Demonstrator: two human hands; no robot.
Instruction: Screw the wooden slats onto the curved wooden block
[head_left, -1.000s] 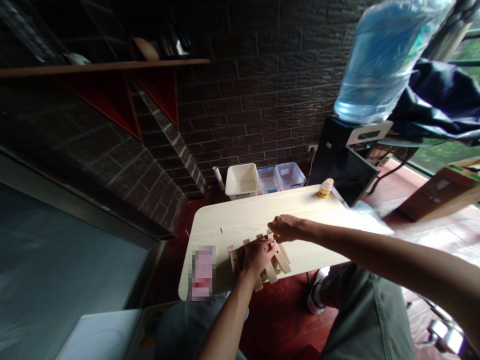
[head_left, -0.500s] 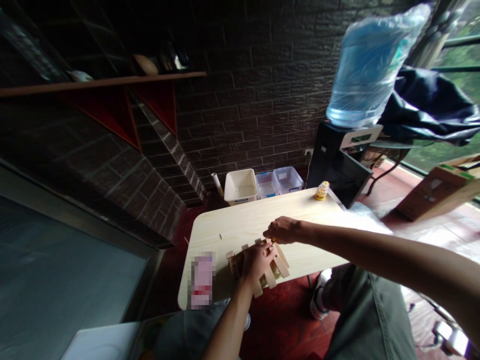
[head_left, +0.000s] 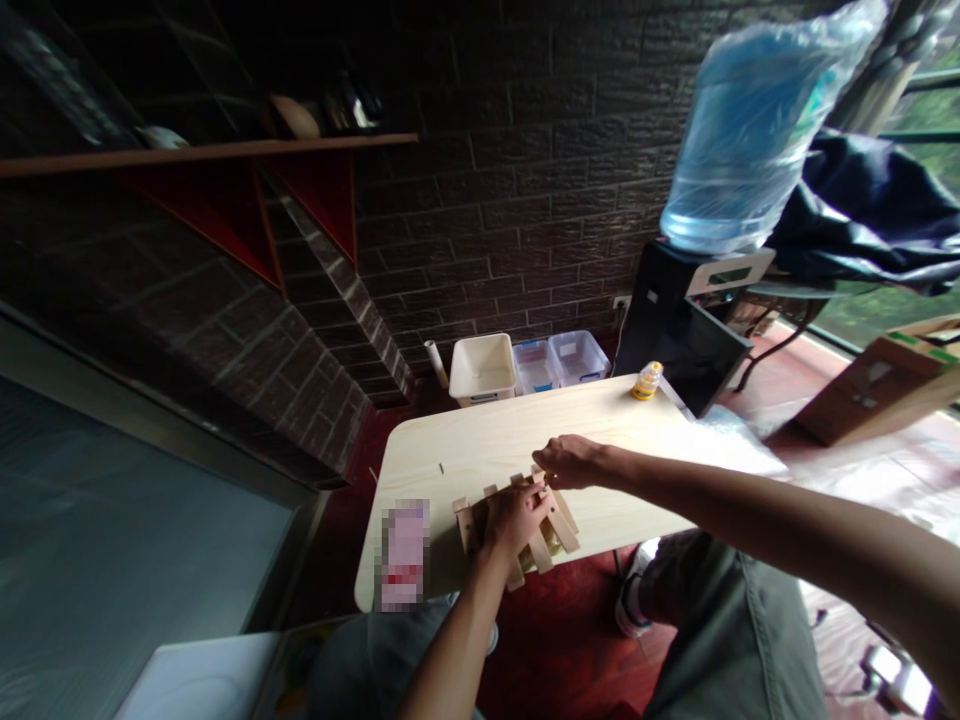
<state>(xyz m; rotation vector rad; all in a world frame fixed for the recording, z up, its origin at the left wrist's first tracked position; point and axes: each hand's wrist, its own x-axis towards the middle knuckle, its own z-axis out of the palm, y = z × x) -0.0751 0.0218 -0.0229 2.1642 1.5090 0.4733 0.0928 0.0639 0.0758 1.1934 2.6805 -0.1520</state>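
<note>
A slatted wooden piece (head_left: 541,550) lies at the front edge of the pale table (head_left: 420,445). My left hand (head_left: 517,515) rests over its slats, fingers bent against the wood near its upper right corner. Just beyond that corner, my right hand (head_left: 568,461) is closed around something small, partly yellow, that is mostly hidden by the fingers. Both hands are close together, the right one farther from me. A small dark stick-like item (head_left: 442,468) lies to the left on the tabletop.
A clear bottle with yellow (head_left: 646,381) stands at the table's far right corner. A blurred pink item (head_left: 405,555) lies at the left. Behind the table are a cream bin (head_left: 483,368), clear bins (head_left: 577,357) and a water dispenser (head_left: 660,310).
My right hand has shifted very slightly to the right and turned a little at the corner of the wooden piece. My left hand keeps its place on the slats.
</note>
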